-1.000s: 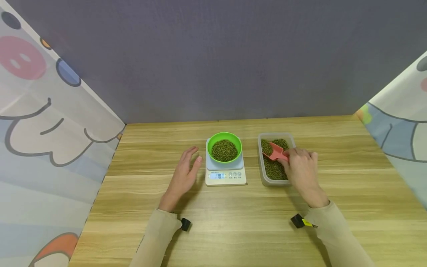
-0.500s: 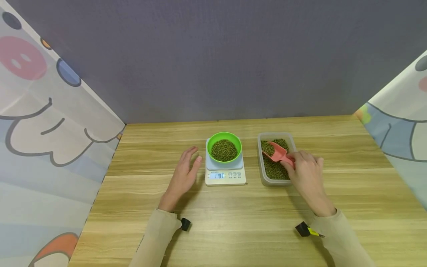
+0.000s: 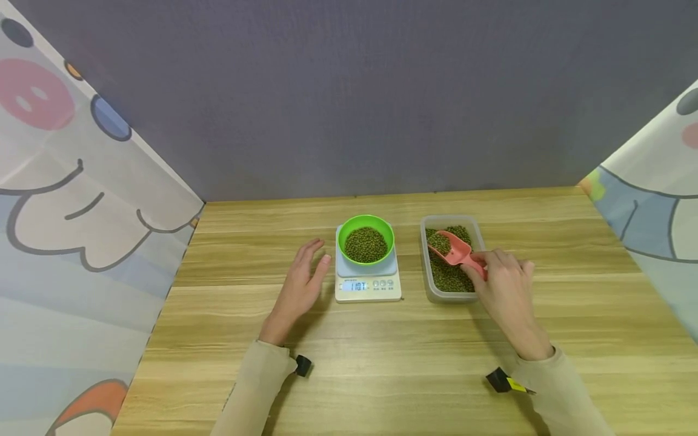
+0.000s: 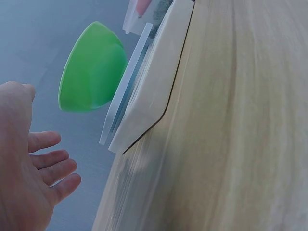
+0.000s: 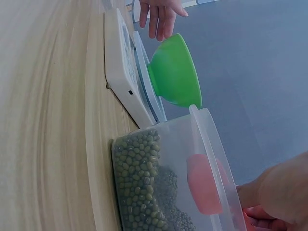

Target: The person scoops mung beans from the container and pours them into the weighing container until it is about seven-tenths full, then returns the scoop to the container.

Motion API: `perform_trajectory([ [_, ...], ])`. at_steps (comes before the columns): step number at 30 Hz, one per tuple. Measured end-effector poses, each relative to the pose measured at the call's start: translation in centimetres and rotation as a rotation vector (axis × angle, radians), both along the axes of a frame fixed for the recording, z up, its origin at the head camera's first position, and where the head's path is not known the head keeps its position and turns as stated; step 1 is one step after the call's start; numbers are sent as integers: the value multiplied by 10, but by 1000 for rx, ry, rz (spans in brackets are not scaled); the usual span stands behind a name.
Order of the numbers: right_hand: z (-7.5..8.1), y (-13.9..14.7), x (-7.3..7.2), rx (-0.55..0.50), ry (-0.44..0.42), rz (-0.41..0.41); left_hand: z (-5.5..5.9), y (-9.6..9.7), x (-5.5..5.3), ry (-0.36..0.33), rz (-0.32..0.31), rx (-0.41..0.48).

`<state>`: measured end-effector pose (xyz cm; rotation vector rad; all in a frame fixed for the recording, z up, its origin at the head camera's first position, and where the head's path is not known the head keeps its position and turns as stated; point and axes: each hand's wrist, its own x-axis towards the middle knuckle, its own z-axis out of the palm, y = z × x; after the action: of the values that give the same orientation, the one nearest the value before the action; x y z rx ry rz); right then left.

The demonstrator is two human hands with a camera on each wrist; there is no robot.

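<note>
My right hand [image 3: 507, 287] pinches the handle of a pink scoop [image 3: 460, 250], which carries a small heap of mung beans [image 3: 438, 243]. In the right wrist view the scoop shows through the wall of a clear plastic box [image 5: 175, 130], above the beans [image 5: 139, 178] in it. Relaxed and holding nothing, my left hand [image 3: 300, 281] hovers left of a white kitchen scale [image 3: 368, 293]. On the scale's platform stands a green bowl [image 3: 384, 227] with mung beans inside. The display [image 3: 355, 286] appears to read 110.7.
All of this rests on a wood-grain table [image 3: 349, 363]. A grey panel [image 3: 349, 97] rises along its back edge, and printed cartoon sheets [image 3: 98, 212] hang at both sides. The box stands a short way right of the scale.
My right hand has drawn back a little to the right and toward me, with the scoop shifting right inside the box. My left hand and the scale's reading are unchanged.
</note>
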<state>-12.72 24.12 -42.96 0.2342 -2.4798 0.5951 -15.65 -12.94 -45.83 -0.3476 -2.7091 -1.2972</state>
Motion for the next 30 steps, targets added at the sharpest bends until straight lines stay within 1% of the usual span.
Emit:
perform_trajectory([
  [6, 0, 0, 0, -5, -10, -6, 0, 0, 0, -9, -1, 0],
  [14, 3, 0, 0, -10, -17, -13, 1, -1, 0, -2, 3, 2],
  [24, 10, 0, -1, -7, 26, -12, 2, -2, 1, -2, 6, 5],
  [30, 16, -4, -2, -5, 32, -17, 1, -2, 1, 4, 2, 3],
])
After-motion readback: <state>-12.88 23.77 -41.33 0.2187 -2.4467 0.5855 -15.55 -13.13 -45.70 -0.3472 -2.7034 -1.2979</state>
